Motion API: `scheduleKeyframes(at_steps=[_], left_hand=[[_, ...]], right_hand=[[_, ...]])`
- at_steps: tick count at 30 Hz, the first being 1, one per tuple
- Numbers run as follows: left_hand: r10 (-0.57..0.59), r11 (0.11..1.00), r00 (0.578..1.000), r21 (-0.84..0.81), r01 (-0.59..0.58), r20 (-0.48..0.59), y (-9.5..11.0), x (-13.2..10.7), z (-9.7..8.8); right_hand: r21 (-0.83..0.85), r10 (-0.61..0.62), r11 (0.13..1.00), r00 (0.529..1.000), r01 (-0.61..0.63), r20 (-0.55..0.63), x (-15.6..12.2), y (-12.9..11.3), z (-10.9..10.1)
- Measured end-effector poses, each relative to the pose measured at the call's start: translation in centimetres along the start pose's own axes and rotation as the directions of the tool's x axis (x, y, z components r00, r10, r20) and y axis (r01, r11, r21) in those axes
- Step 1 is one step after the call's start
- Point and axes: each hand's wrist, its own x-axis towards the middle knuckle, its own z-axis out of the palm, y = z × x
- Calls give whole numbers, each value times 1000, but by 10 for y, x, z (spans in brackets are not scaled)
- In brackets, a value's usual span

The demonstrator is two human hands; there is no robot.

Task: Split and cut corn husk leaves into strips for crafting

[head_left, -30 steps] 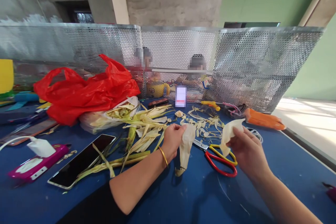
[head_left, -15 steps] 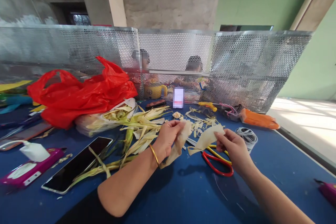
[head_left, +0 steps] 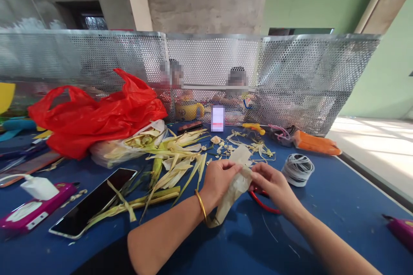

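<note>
Here, just above the blue counter (head_left: 322,210), left hand (head_left: 219,176) and right hand (head_left: 272,182) each hold a tight grip on one pale corn husk (head_left: 230,195), apparently mid-fold over red-handled scissors (head_left: 263,205); shaping it further likely calls for a steady pinch.

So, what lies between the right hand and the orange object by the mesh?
Head view: a coil of white cord lies between the right hand, pinching a pale husk, and the orange object.

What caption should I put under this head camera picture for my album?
Left hand and right hand pinch a pale husk together over a blue table strewn with husk strips.
</note>
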Motion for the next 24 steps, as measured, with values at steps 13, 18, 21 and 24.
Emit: scheduleKeyframes(at_steps=[13, 18, 21, 24], left_hand=[[135, 829, 990, 551, -94, -35, 5, 54, -91], [98, 758, 995, 649, -67, -12, 18, 51, -114], [384, 671, 923, 687, -279, 0, 30, 35, -91], [360, 746, 920, 544, -384, 155, 29, 16, -50]], right_hand=[[115, 64, 993, 962, -34, -267, 10, -7, -25], [58, 34, 998, 953, -18, -301, 10, -7, -24], [-27, -4, 1000, 955, -4, -297, 9, -3, -20], [-147, -72, 989, 962, 34, -262, 5, 1, -14]])
